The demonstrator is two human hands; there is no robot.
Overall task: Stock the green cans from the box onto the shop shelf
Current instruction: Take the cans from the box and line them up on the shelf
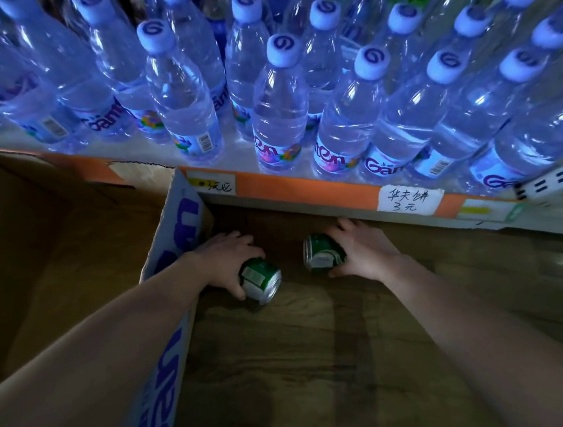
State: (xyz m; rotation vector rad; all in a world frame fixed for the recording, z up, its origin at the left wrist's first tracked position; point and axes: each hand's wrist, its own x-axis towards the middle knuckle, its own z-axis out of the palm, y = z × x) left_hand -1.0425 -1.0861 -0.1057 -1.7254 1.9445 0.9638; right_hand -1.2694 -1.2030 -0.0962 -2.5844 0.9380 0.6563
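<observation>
Water bottles (280,110) are crowding the shelf (305,190) above a wooden floor (320,340); the box (53,252) is standing leftward. Low beside it, the left hand (230,263) is gripping one green can (262,282); the right hand (368,251) is gripping a second green can (321,251).

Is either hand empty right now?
No, the left hand grips the left can and the right hand grips the right can.

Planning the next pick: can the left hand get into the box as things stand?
Probably not yet. The box stands open beside the left forearm with nothing between, but the left hand grips a green can, so it likely must set that down first.
</observation>
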